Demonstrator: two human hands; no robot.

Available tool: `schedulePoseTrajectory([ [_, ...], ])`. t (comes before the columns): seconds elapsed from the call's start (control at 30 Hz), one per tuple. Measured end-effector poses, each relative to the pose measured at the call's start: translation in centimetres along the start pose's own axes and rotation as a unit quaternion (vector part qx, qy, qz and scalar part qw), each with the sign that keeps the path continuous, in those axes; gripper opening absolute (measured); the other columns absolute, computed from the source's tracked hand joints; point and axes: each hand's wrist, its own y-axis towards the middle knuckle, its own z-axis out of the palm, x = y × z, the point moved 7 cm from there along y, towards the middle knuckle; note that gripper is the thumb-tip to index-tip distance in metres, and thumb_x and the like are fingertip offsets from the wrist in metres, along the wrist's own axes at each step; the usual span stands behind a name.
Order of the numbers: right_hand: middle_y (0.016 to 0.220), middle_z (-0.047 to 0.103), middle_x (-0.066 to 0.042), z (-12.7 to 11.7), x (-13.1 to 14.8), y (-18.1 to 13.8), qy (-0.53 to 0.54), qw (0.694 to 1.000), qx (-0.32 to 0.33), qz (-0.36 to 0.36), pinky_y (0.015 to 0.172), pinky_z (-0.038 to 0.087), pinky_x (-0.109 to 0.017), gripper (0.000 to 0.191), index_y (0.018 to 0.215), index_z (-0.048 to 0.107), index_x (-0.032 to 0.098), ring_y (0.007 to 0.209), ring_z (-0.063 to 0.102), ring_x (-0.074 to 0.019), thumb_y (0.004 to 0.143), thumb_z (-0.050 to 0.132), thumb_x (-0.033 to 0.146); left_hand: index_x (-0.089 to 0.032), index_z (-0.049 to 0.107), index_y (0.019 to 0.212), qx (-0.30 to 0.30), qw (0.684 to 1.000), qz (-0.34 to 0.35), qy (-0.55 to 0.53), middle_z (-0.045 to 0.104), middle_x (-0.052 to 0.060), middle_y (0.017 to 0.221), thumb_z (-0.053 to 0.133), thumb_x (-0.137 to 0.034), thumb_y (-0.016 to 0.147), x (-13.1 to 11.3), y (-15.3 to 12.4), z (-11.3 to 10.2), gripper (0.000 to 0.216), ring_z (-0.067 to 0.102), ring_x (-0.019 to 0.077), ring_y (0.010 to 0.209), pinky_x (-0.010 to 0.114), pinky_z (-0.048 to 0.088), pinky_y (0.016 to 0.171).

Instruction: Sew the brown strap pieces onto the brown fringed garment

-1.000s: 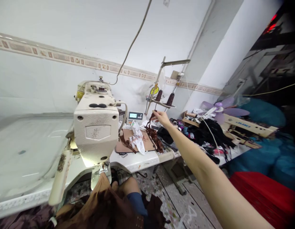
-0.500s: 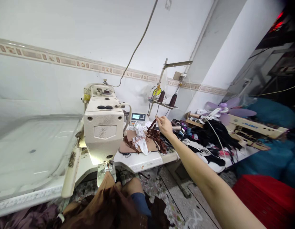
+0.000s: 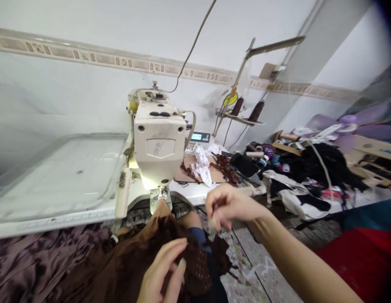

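My right hand (image 3: 228,206) hovers in front of the sewing table with its fingers curled in a pinch; what it holds is blurred and too small to name. At the bottom of the view my left hand (image 3: 165,269) rests on brown fabric (image 3: 132,261) in my lap, its fingers extended over the cloth. That fabric runs up under the presser foot of a cream sewing machine (image 3: 159,141). A heap of brown trim pieces (image 3: 226,165) lies on the table to the right of the machine.
A white sewing table (image 3: 56,185) stretches to the left. White scraps (image 3: 203,166), a small digital control box (image 3: 199,138) and a thread stand with two dark spools (image 3: 246,111) sit beyond the machine. A cluttered second table with black cloth (image 3: 321,168) lies right, red bin (image 3: 356,256) below.
My right hand has pulled back from the brown trim pile on the table to my lap, fingers pinched. My left hand has come into view on the brown fabric. The camera tilted down and closer.
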Motion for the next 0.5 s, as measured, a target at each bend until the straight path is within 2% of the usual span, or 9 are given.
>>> schedulePoseTrajectory([
  [0.03,0.066,0.075,-0.002,2.3,-1.4,0.0,0.022,0.999,0.032,0.020,0.043,0.045,-0.019,0.039,0.082,0.078,0.017,0.044,0.057,-0.0089,0.076,0.095,0.051,-0.027,0.064,0.140,0.029,0.994,-0.072,-0.071,0.073,0.012,0.128,0.045,-0.036,0.114,0.8,-0.1,0.8,0.034,0.072,0.0149,0.079,0.024,0.062,0.072],
  [0.1,0.066,0.072,0.001,5.6,-3.7,0.2,0.054,0.996,0.069,0.033,0.047,0.047,-0.018,0.035,0.086,0.079,0.017,0.048,0.056,-0.0079,0.081,0.092,0.049,-0.024,0.067,0.130,0.090,0.958,-0.177,-0.208,0.076,0.011,0.114,0.051,-0.051,0.111,1.7,-0.5,2.6,0.037,0.067,0.0150,0.074,0.026,0.059,0.072],
  [0.17,0.069,0.071,0.001,7.4,-5.2,0.7,0.068,0.995,0.067,0.023,0.050,0.046,-0.018,0.033,0.096,0.081,0.016,0.050,0.055,-0.0069,0.092,0.083,0.049,-0.021,0.067,0.118,0.142,0.911,-0.247,-0.298,0.076,0.009,0.093,0.055,-0.062,0.106,2.4,-1.4,4.2,0.045,0.059,0.0130,0.064,0.023,0.051,0.062],
  [0.23,0.079,0.074,-0.001,7.9,-6.3,1.2,0.073,0.997,0.039,0.007,0.057,0.049,-0.019,0.032,0.109,0.083,0.018,0.058,0.059,-0.0078,0.095,0.081,0.046,-0.019,0.064,0.108,0.152,0.882,-0.304,-0.327,0.070,0.003,0.073,0.056,-0.067,0.104,3.4,-2.5,4.7,0.048,0.048,0.0100,0.052,0.021,0.038,0.051],
  [0.27,0.087,0.076,-0.002,7.9,-6.7,1.4,0.077,0.997,0.019,0.001,0.063,0.051,-0.020,0.034,0.115,0.083,0.019,0.066,0.063,-0.0091,0.093,0.084,0.044,-0.019,0.062,0.103,0.138,0.882,-0.322,-0.315,0.066,0.000,0.066,0.056,-0.066,0.104,3.9,-3.0,4.5,0.047,0.045,0.0093,0.050,0.020,0.035,0.050],
  [0.33,0.099,0.078,-0.004,7.6,-7.7,1.7,0.098,0.995,-0.030,0.000,0.074,0.055,-0.023,0.044,0.122,0.082,0.022,0.080,0.069,-0.0126,0.084,0.093,0.039,-0.020,0.059,0.091,0.089,0.912,-0.314,-0.248,0.060,-0.002,0.061,0.056,-0.060,0.106,4.5,-3.4,3.3,0.044,0.047,0.0094,0.052,0.020,0.037,0.054],
  [0.4,0.094,0.078,-0.003,7.3,-8.6,1.9,0.118,0.990,-0.073,0.011,0.075,0.055,-0.025,0.039,0.110,0.085,0.020,0.079,0.069,-0.0137,0.079,0.096,0.041,-0.019,0.061,0.085,0.053,0.952,-0.261,-0.153,0.059,-0.003,0.062,0.058,-0.051,0.108,4.2,-3.3,1.8,0.039,0.054,0.0104,0.057,0.021,0.041,0.061],
  [0.5,0.075,0.074,-0.002,7.0,-9.2,2.2,0.107,0.988,-0.112,0.015,0.062,0.050,-0.024,0.034,0.082,0.084,0.017,0.062,0.061,-0.0115,0.078,0.096,0.048,-0.020,0.067,0.087,0.037,0.983,-0.177,-0.034,0.058,-0.004,0.064,0.060,-0.036,0.108,3.1,-2.7,0.4,0.027,0.056,0.0096,0.057,0.020,0.042,0.061],
])
